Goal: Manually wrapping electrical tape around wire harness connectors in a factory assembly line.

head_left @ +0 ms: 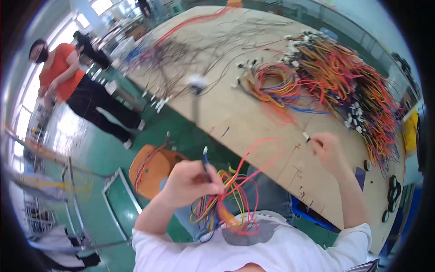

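My left hand [192,181] is closed around a bundle of coloured wires [223,209]. Red, yellow and blue strands loop out of the grip and hang over my lap. A small white connector [205,149] on a blue wire sticks up above this hand. Over the table's near edge, my right hand [330,153] pinches a small white-and-black connector [306,136] at its fingertips. This hand is slightly blurred.
A coiled wire bundle [267,84] and a large heap of wire harnesses [335,77] lie on the wooden table [217,106]. Black tape rolls [393,188] sit at its right edge. An orange stool [147,167] stands left of me. A person [68,77] stands farther left.
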Demonstrator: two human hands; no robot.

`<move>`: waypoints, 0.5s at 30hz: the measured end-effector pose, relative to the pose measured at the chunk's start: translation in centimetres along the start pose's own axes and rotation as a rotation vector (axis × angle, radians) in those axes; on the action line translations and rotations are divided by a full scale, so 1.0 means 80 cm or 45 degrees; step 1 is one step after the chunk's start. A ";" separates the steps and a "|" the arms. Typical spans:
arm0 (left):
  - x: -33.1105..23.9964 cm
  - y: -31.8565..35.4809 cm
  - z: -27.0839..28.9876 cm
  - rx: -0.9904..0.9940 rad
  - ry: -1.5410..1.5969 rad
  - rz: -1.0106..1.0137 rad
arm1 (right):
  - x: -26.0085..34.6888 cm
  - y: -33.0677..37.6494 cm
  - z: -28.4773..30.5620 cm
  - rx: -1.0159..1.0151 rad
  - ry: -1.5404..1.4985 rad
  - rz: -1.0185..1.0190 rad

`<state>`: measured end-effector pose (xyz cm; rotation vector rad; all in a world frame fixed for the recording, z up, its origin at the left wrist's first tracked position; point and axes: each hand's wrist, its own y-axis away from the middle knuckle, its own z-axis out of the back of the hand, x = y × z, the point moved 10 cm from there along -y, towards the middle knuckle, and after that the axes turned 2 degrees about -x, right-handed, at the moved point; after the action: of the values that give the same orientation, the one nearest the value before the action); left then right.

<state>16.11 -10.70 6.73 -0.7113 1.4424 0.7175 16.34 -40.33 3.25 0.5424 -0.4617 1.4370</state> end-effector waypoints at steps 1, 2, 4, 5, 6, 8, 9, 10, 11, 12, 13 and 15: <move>-0.007 -0.004 0.006 -0.027 -0.004 -0.028 | -0.003 -0.011 -0.015 0.024 -0.001 0.032; -0.013 -0.005 0.012 -0.053 -0.008 -0.055 | 0.011 -0.016 -0.012 -0.202 0.373 0.216; -0.018 -0.008 0.033 -0.140 -0.054 -0.059 | 0.000 -0.018 -0.026 -0.434 0.736 0.400; -0.021 -0.010 0.042 -0.161 -0.091 -0.082 | -0.044 -0.026 -0.036 -0.371 0.793 0.272; -0.026 -0.011 0.044 -0.184 -0.065 -0.093 | -0.071 -0.034 -0.047 -0.296 0.836 0.159; -0.029 -0.014 0.046 -0.229 -0.100 -0.064 | -0.027 -0.033 -0.019 -0.375 1.012 0.231; -0.031 -0.021 0.043 -0.205 -0.119 -0.093 | 0.004 -0.031 0.005 -0.474 1.196 0.272; -0.033 -0.023 0.041 -0.219 -0.168 -0.076 | 0.069 -0.031 0.021 -0.461 0.783 0.444; -0.030 -0.023 0.044 -0.242 -0.211 -0.052 | 0.141 -0.036 0.020 -0.429 0.363 0.602; -0.032 -0.020 0.046 -0.255 -0.225 -0.083 | 0.177 -0.039 -0.008 -0.157 -0.349 0.657; -0.033 -0.019 0.046 -0.252 -0.209 -0.076 | 0.223 -0.035 -0.053 0.371 -0.667 0.564; -0.042 -0.028 0.031 -0.144 -0.402 -0.079 | 0.287 -0.023 -0.080 0.664 -1.000 0.650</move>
<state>19.42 -10.11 10.15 -0.6917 1.0947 0.8280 19.98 -18.31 11.78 1.5171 -0.8935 1.8103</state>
